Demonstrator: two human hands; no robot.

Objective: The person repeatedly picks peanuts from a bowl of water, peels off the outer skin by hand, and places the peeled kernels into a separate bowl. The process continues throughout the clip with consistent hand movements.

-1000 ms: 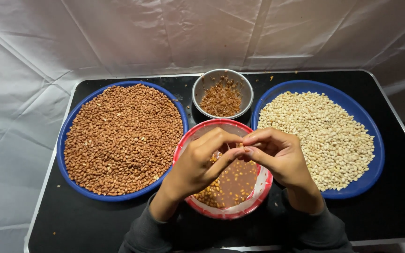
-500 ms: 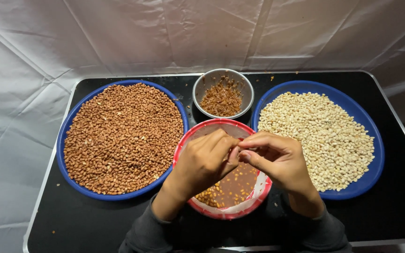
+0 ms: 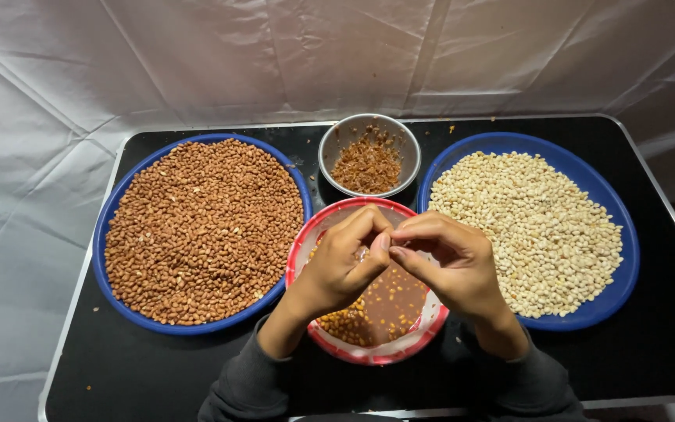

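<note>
I am holding my left hand (image 3: 343, 262) and my right hand (image 3: 448, 262) together, fingertips pinching something too small to tell, just above the red bowl (image 3: 316, 334) with soaking peanuts (image 3: 351, 323) on the black counter (image 3: 158, 367).

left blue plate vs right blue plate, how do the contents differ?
The left blue plate holds red-brown nuts with skins on; the right blue plate holds pale cream nuts without skins. The left plate's heap covers it nearly to the rim; the right plate shows more bare blue around its heap. Shared: both plates are round, blue, flat on the black table, and flank the red-rimmed bowl under the hands.
</note>
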